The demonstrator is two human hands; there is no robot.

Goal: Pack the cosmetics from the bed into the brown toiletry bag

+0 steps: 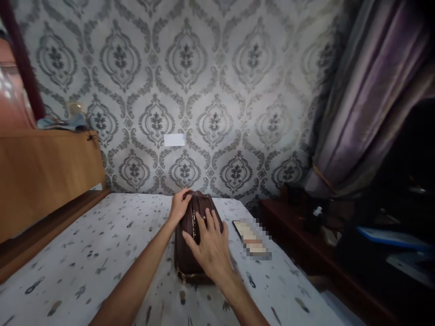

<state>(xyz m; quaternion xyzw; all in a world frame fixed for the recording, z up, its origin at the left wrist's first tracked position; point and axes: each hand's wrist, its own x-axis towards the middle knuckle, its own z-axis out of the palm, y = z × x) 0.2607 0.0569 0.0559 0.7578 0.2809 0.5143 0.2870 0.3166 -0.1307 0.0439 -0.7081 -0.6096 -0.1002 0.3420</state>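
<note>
A dark brown bag [186,256] with gold-coloured zips lies lengthwise on a white patterned bedsheet. At its far left end, my left hand [179,206] is closed on the bag's edge, fingers bent over it; the fingertips are partly hidden. My right hand [214,246] rests on top of the bag with fingers spread, beside the zip that runs along it. A zip pull hangs at the near left corner.
Right of the bag, a phone-like flat object [252,239], blurred out, lies on the sheet [112,244]. A wooden board [50,176] borders the left side. On the right are a dark red ledge [288,226] with small items and a purple curtain [360,104].
</note>
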